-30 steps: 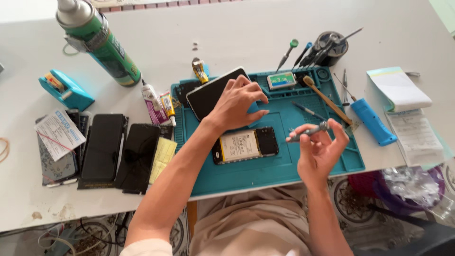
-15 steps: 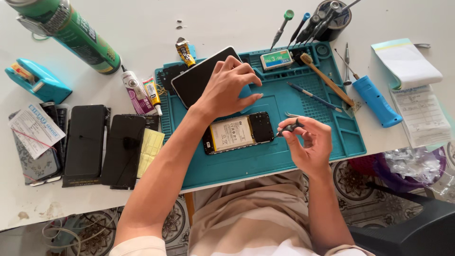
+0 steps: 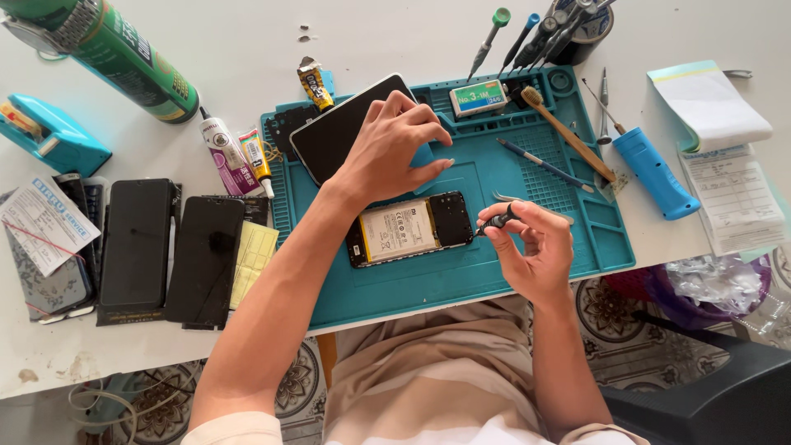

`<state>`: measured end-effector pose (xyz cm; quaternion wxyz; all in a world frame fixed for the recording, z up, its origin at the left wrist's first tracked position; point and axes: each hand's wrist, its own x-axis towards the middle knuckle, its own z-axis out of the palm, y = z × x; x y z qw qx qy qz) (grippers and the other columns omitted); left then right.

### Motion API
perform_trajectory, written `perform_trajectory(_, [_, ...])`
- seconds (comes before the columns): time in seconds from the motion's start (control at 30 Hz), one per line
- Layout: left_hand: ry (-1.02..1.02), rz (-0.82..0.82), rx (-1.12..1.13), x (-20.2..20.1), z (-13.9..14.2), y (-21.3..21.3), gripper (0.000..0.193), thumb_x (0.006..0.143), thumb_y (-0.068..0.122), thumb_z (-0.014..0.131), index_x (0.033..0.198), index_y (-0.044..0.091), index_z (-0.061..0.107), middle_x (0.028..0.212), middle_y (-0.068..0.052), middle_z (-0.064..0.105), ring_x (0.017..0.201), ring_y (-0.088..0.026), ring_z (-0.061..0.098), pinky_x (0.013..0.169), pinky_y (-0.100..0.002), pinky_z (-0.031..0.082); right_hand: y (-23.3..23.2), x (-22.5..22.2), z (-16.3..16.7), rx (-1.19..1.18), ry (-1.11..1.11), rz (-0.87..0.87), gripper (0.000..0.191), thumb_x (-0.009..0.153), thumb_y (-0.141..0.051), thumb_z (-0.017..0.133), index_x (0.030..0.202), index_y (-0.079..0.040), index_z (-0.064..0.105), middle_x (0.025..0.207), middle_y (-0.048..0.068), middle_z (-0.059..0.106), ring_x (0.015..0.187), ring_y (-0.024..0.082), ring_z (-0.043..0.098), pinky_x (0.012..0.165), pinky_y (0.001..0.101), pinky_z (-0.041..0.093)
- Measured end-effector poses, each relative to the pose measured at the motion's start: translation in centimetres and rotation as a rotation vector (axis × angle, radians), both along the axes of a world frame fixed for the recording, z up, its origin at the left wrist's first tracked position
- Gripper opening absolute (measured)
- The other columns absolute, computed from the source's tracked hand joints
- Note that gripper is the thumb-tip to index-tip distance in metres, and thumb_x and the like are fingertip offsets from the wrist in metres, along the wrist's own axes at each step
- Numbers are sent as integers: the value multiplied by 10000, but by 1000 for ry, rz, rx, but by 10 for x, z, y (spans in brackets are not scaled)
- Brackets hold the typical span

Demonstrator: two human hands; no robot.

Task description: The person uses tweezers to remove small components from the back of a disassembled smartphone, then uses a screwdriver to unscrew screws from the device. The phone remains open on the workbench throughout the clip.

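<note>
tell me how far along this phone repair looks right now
Done: the opened phone lies on the teal mat with its back off and battery exposed; a separate black panel sits beside it. In hand: the right hand holds a small screwdriver at the phone's edge, while the left hand rests on the black panel. Left: the phone is not yet closed up.

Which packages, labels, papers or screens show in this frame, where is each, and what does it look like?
Green spray can with printed label: top left, lying tilted.
Small green-and-white labelled box: top of the teal mat.
White battery label: inside the opened black phone, mat centre.
Dark phone screen panel: under the left hand.
White-and-red printed slip: far left.
White notepad with printed form: far right.
</note>
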<state>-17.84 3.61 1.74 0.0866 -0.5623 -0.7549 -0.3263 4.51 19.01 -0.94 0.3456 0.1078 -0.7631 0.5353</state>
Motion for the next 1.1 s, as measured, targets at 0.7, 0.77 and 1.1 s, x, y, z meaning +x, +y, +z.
perform_trajectory(0.7, [-18, -8, 26, 0, -2, 3, 274, 859, 404, 828, 1023, 188, 785, 1090, 23, 687, 1141, -228, 511, 987, -407, 374, 2, 10, 17, 176, -71, 29, 445, 1041, 32, 612, 1420, -160, 478, 1189, 232, 727, 1043, 239, 738, 855, 311, 609])
perform_trajectory(0.77, [-17, -7, 24, -1, -2, 2, 271, 861, 400, 828, 1022, 187, 783, 1092, 26, 686, 1143, -228, 513, 990, -407, 376, 5, 11, 15, 156, -73, 19, 433, 1045, 31, 623, 1407, -162, 484, 1183, 234, 728, 1012, 219, 720, 826, 299, 598])
perform_trajectory(1.1, [-20, -16, 26, -1, 0, 2, 264, 853, 396, 833, 1021, 197, 781, 1084, 36, 681, 1132, -226, 510, 991, -407, 370, -2, 6, 7, 114, -67, -106, 423, 1056, 21, 611, 1417, -75, 412, 1201, 190, 674, 1108, 266, 714, 918, 350, 611])
